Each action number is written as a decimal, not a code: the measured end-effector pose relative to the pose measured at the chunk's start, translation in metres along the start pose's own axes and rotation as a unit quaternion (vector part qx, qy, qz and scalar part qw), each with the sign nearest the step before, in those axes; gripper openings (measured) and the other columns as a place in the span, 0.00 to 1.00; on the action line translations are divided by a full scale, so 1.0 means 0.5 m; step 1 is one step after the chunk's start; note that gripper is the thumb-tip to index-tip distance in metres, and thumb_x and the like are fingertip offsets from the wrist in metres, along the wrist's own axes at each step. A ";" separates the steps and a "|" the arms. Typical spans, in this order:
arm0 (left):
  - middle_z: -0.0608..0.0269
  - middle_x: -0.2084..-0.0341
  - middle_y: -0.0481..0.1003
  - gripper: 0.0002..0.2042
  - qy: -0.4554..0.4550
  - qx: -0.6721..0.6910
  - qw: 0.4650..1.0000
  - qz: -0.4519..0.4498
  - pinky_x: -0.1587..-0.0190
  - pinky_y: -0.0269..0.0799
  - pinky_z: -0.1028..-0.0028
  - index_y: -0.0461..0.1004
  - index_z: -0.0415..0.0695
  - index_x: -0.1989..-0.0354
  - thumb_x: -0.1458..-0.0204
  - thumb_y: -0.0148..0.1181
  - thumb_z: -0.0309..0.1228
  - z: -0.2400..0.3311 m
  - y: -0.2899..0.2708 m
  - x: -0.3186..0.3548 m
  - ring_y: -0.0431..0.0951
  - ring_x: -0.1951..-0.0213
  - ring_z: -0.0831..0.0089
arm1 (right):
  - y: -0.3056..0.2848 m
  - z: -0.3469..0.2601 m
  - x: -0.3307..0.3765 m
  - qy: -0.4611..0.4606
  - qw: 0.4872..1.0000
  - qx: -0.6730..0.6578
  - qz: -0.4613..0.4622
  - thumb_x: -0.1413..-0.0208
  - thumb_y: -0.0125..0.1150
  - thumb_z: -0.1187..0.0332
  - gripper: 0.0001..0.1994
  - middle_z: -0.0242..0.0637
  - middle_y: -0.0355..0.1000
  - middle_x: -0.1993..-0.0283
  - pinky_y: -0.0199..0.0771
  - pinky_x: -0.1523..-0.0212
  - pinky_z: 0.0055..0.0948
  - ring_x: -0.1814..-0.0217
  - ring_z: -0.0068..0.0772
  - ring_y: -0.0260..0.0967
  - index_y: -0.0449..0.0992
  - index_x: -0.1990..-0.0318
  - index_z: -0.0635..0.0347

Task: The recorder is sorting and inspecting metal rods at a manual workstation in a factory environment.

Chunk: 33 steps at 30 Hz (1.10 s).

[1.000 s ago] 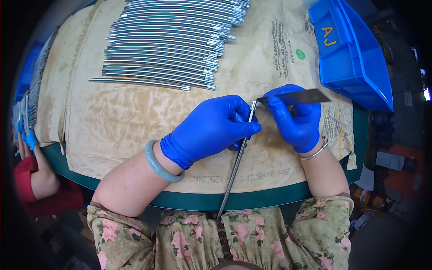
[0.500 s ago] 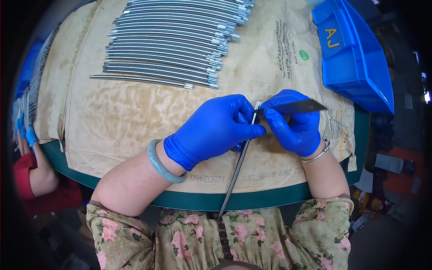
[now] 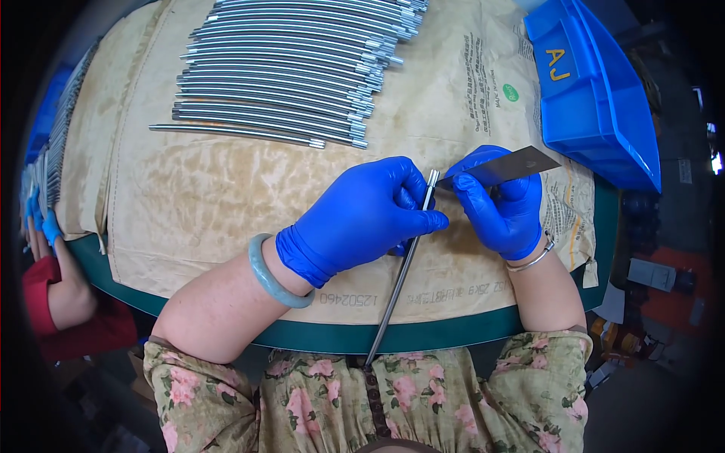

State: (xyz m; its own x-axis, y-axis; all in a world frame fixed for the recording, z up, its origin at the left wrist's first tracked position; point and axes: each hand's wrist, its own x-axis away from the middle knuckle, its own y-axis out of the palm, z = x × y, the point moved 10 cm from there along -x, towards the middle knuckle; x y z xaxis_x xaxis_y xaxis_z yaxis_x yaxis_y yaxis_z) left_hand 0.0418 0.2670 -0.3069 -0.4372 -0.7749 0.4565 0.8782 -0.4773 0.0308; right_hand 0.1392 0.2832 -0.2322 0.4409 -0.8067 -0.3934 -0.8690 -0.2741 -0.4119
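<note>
My left hand [image 3: 362, 211], in a blue glove, is closed round a thin metal rod [image 3: 400, 279] near its upper end. The rod slants from that bright, stepped end down to the table's front edge and my clothing. In my gloved right hand [image 3: 498, 204] a flat, dark metal blade [image 3: 513, 167] is pinched between thumb and fingers. The blade's narrow tip lies close beside the rod's upper end; whether they touch I cannot tell. Beyond my left hand, a single rod [image 3: 242, 134] lies just in front of a row of many similar rods [image 3: 279, 75].
Brown paper sacking [image 3: 204, 264] covers the green table [image 3: 302, 334]. A blue plastic bin [image 3: 581, 121] stands at the far right. At the left edge, another person's blue-gloved hands [image 3: 45, 219] are beside more stacked rods [image 3: 57, 158].
The blade has moved slightly right, away from the rod's end, and turned so more of its flat face shows. My left hand and the rod have hardly moved.
</note>
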 end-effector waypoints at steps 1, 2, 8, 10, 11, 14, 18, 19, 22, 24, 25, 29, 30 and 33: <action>0.70 0.83 0.68 0.12 0.003 -0.006 1.000 0.002 0.81 0.67 0.84 0.68 0.41 0.71 0.61 0.65 0.29 0.001 0.000 0.000 0.68 0.81 0.86 | 0.000 0.000 -0.001 0.000 1.000 0.000 0.000 0.54 0.51 0.82 0.04 0.37 0.68 0.73 0.61 0.77 0.19 0.76 0.20 0.62 0.70 0.71 0.66; 0.70 0.83 0.68 0.12 0.003 -0.006 1.000 0.002 0.81 0.67 0.84 0.68 0.41 0.71 0.61 0.65 0.29 0.001 -0.001 0.000 0.68 0.81 0.86 | 0.002 0.001 -0.002 0.001 1.000 0.003 -0.006 0.54 0.51 0.82 0.04 0.38 0.68 0.73 0.61 0.77 0.19 0.76 0.20 0.62 0.70 0.71 0.66; 0.70 0.83 0.68 0.13 0.011 -0.030 0.999 0.015 0.81 0.67 0.84 0.68 0.41 0.71 0.62 0.65 0.30 0.006 -0.003 -0.004 0.69 0.81 0.86 | -0.011 -0.003 -0.020 0.008 0.993 0.116 0.025 0.54 0.51 0.81 0.03 0.37 0.68 0.73 0.61 0.77 0.19 0.76 0.20 0.62 0.71 0.72 0.65; 0.70 0.83 0.68 0.13 0.007 -0.029 0.999 0.016 0.81 0.67 0.84 0.68 0.41 0.71 0.62 0.66 0.30 0.005 -0.002 -0.005 0.69 0.81 0.86 | -0.020 0.007 -0.018 0.014 0.993 0.105 0.041 0.55 0.52 0.81 0.03 0.37 0.68 0.74 0.61 0.77 0.19 0.76 0.21 0.63 0.71 0.72 0.65; 0.70 0.83 0.68 0.13 0.013 -0.033 0.999 0.016 0.81 0.67 0.84 0.68 0.41 0.71 0.62 0.66 0.30 0.007 0.000 -0.004 0.69 0.81 0.86 | -0.028 0.013 -0.015 0.019 0.994 0.094 0.057 0.55 0.52 0.81 0.03 0.37 0.69 0.74 0.61 0.76 0.19 0.76 0.21 0.63 0.71 0.72 0.65; 0.69 0.83 0.68 0.13 0.026 -0.041 0.999 0.018 0.81 0.67 0.84 0.67 0.41 0.71 0.62 0.66 0.30 0.014 0.002 -0.001 0.69 0.81 0.86 | -0.032 0.003 -0.009 0.015 0.996 0.069 0.055 0.55 0.52 0.81 0.03 0.36 0.69 0.74 0.62 0.76 0.19 0.75 0.21 0.64 0.71 0.72 0.65; 0.69 0.83 0.69 0.14 0.005 -0.032 0.999 0.008 0.81 0.67 0.84 0.67 0.41 0.71 0.62 0.66 0.30 0.009 0.008 0.003 0.69 0.82 0.86 | -0.017 -0.008 -0.005 0.010 0.999 0.041 0.017 0.55 0.52 0.80 0.03 0.36 0.69 0.74 0.62 0.75 0.19 0.75 0.21 0.64 0.71 0.72 0.65; 0.69 0.83 0.69 0.14 0.008 -0.037 0.999 0.009 0.81 0.67 0.84 0.67 0.41 0.71 0.62 0.66 0.30 0.008 0.008 -0.001 0.69 0.82 0.85 | -0.017 -0.001 -0.006 0.023 0.999 0.046 0.016 0.55 0.52 0.81 0.03 0.36 0.69 0.74 0.62 0.75 0.19 0.75 0.21 0.64 0.71 0.72 0.65; 0.69 0.83 0.69 0.14 0.013 -0.046 0.999 0.010 0.81 0.68 0.84 0.67 0.41 0.71 0.62 0.66 0.30 0.007 0.009 -0.007 0.69 0.82 0.85 | -0.022 0.011 -0.009 0.039 0.994 0.093 0.029 0.55 0.52 0.81 0.03 0.36 0.69 0.74 0.62 0.75 0.19 0.76 0.21 0.64 0.71 0.72 0.65; 0.69 0.83 0.69 0.14 0.013 -0.038 0.999 0.012 0.81 0.68 0.84 0.67 0.41 0.71 0.62 0.66 0.30 0.015 0.007 0.000 0.69 0.82 0.85 | -0.037 0.003 -0.014 0.039 0.981 0.179 0.059 0.55 0.53 0.81 0.03 0.36 0.69 0.75 0.62 0.75 0.19 0.76 0.21 0.64 0.71 0.72 0.65; 0.69 0.83 0.69 0.14 0.010 -0.035 0.999 0.015 0.81 0.68 0.84 0.67 0.41 0.71 0.62 0.66 0.30 0.008 0.003 -0.007 0.69 0.82 0.85 | -0.035 0.013 -0.014 0.038 0.982 0.178 0.059 0.55 0.53 0.81 0.03 0.36 0.69 0.75 0.62 0.75 0.19 0.76 0.21 0.64 0.71 0.72 0.65; 0.69 0.83 0.69 0.14 0.026 -0.053 0.998 0.018 0.81 0.68 0.84 0.67 0.40 0.71 0.62 0.66 0.30 0.001 -0.005 -0.030 0.70 0.82 0.84 | -0.013 0.007 -0.017 -0.060 0.996 0.066 0.014 0.55 0.54 0.80 0.03 0.34 0.70 0.76 0.63 0.75 0.18 0.76 0.20 0.65 0.72 0.71 0.65; 0.69 0.83 0.69 0.14 0.030 -0.055 0.998 0.020 0.81 0.68 0.84 0.67 0.40 0.71 0.62 0.66 0.30 0.005 -0.009 -0.032 0.70 0.82 0.84 | -0.015 0.010 -0.024 -0.061 0.990 0.123 0.019 0.55 0.55 0.79 0.03 0.34 0.70 0.76 0.63 0.74 0.18 0.76 0.20 0.65 0.72 0.71 0.65; 0.67 0.82 0.70 0.13 0.013 -0.026 1.000 0.007 0.80 0.69 0.83 0.67 0.40 0.70 0.61 0.64 0.29 0.032 -0.007 -0.015 0.71 0.81 0.83 | -0.029 -0.016 -0.039 -0.064 0.968 0.239 0.030 0.55 0.56 0.78 0.03 0.33 0.70 0.76 0.63 0.74 0.18 0.75 0.19 0.65 0.73 0.70 0.65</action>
State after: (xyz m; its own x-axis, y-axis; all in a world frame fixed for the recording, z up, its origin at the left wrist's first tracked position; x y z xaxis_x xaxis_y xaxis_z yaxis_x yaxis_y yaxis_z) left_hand 0.0448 0.2811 -0.2961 -0.4306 -0.7916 0.4336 0.8731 -0.4870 -0.0221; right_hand 0.1416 0.2987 -0.2121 0.4428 -0.7344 -0.5144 -0.7044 0.0701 -0.7064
